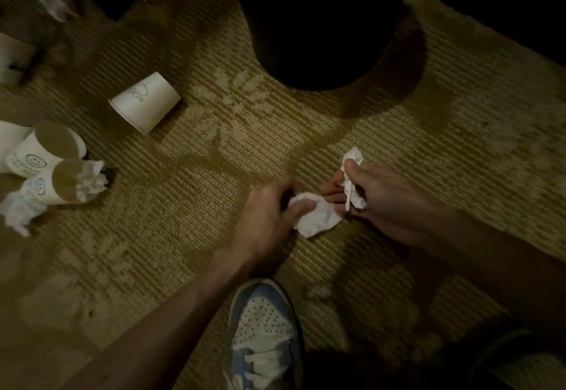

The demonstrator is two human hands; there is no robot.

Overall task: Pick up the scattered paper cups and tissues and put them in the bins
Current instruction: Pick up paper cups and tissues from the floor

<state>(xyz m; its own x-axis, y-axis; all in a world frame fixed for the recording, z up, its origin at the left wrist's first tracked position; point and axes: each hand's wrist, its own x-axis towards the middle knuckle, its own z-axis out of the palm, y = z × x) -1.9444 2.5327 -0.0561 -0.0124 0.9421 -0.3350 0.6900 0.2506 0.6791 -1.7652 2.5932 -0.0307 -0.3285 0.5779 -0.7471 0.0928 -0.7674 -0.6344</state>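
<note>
Left edge: paper cups (46, 150) tipped over on carpet (428, 120), loose tissues (18, 212) among them, uncollected. Centre: left hand (269, 206) pinching a crumpled tissue (318, 215), low over carpet. Just right: right hand (376, 202) curled round a second tissue (353, 157). Upper centre: dark bin (321, 37). Risk: loose pinch, wad falling short of bin.
</note>
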